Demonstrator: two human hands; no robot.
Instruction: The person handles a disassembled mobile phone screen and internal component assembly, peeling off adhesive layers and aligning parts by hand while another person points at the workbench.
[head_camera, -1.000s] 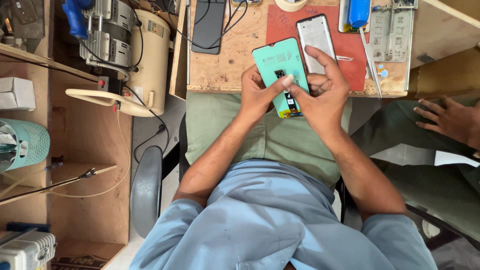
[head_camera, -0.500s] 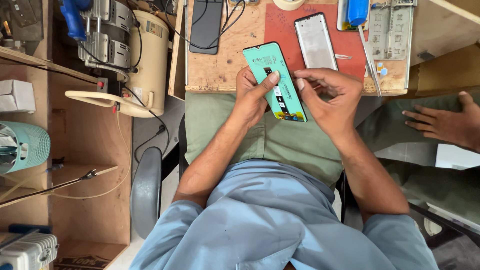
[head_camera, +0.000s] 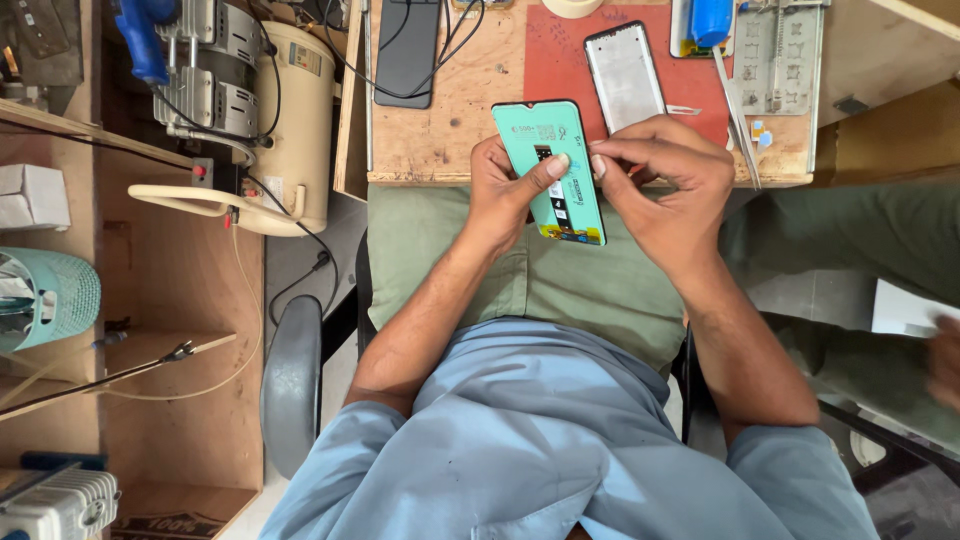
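At the far left a cream-coloured compressor (head_camera: 285, 120) stands beside the wooden workbench (head_camera: 450, 130), with a dark phone (head_camera: 407, 50) lying flat on the bench top near its left end. Just right of that, the left hand (head_camera: 505, 195) holds the teal-backed phone screen panel (head_camera: 551, 172) at the bench's near edge, fingers behind its left side and thumb pressed on its face, so the panel is tilted up over the lap. It looks thin, light and stiff, a glass part that would likely crack if bent or squeezed flat, and its glossy film is probably slippery; the long edges seem the safest place to grip, clear of the dark strip running down its middle. The right hand (head_camera: 665, 185) meets it at the panel's right edge, thumb and forefinger pinched narrowly together, possibly on a film tab, though that detail is too small to tell. Behind it on the red mat (head_camera: 555, 60) lies a silver phone frame (head_camera: 625, 75), then tweezers (head_camera: 738, 115) and a metal jig (head_camera: 785, 55).
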